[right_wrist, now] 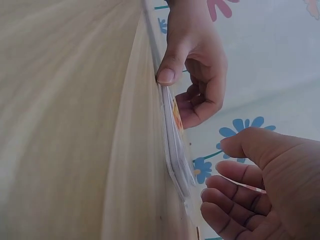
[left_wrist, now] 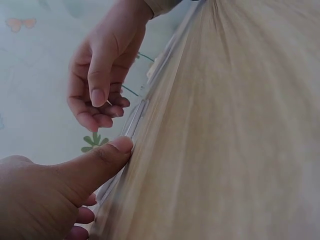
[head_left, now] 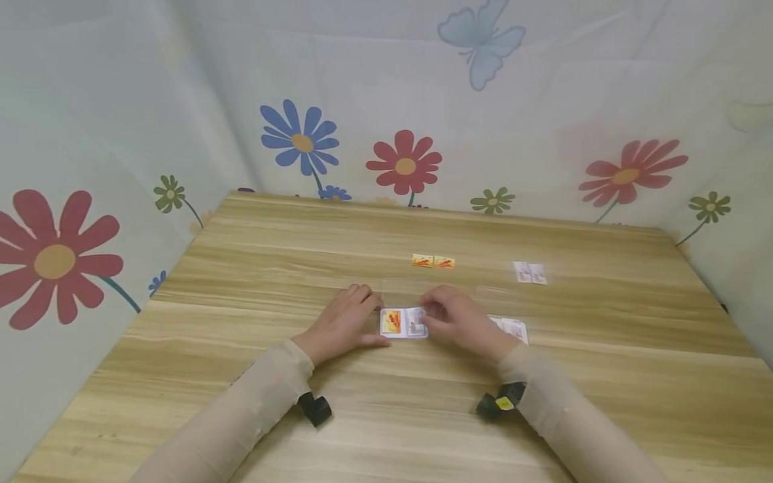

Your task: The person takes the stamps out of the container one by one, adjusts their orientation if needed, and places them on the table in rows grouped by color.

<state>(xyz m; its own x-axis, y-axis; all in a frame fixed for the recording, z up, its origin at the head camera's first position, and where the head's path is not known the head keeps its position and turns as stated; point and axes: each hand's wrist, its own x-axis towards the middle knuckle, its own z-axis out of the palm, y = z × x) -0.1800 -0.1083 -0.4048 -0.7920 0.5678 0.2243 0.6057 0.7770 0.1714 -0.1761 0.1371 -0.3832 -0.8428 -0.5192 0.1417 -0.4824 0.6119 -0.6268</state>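
Observation:
A small flat white case (head_left: 403, 337) lies on the table, its clear lid (head_left: 403, 290) folded back on the far side. Inside show an orange-and-yellow picture card (head_left: 392, 321) and a grey-and-white picture card (head_left: 415, 322). My left hand (head_left: 345, 318) holds the case's left end, thumb at the near corner and fingers at the far one. In the right wrist view, that thumb (right_wrist: 167, 75) presses the case's edge. Loosely bent, the fingers of my right hand (head_left: 465, 322) hover at the case's right end, apart from it in the right wrist view (right_wrist: 250, 185).
A second white case (head_left: 514, 330) with grey-and-white pictures is partly hidden behind my right hand. Farther back lie two orange-and-yellow cards (head_left: 433, 261) and, to their right, two grey-and-white cards (head_left: 530, 272). A flower-printed curtain (head_left: 350, 80) hangs behind the wooden table (head_left: 290, 235).

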